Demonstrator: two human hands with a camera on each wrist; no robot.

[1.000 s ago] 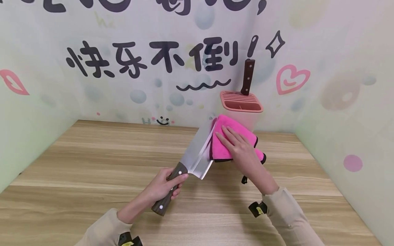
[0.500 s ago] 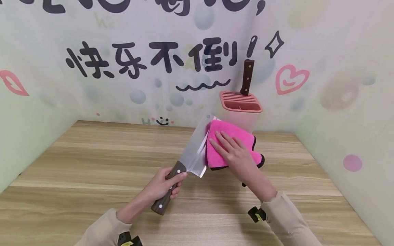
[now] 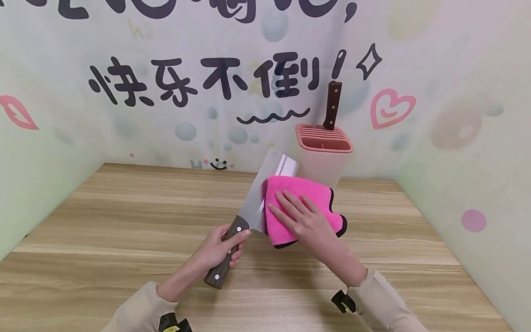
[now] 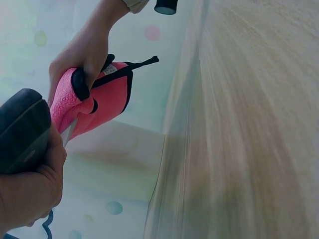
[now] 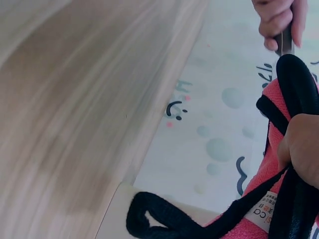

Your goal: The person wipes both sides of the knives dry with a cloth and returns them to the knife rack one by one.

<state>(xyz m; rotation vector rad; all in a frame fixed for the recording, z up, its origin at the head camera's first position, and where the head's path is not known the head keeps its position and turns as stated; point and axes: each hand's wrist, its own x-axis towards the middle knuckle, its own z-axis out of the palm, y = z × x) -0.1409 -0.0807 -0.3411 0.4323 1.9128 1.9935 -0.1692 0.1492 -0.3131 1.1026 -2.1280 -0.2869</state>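
Observation:
My left hand grips the dark wooden handle of a cleaver, held tilted above the table with its broad blade pointing up and away. Around the blade's right edge is folded a pink towel with black trim, hiding much of the lower blade. My right hand holds the towel, fingers spread over its top. The right wrist view shows the thumb pressing from the underside, near a white label and a black hanging loop.
Behind the towel, a white knife block with a pink slotted top stands against the back wall. One brown-handled knife sticks up from it. The wooden table is bounded by printed cloth walls at the back and sides.
My right hand has slid the towel down the blade toward the handle and to the left, baring the blade's far end. The left hand and the cleaver have hardly moved.

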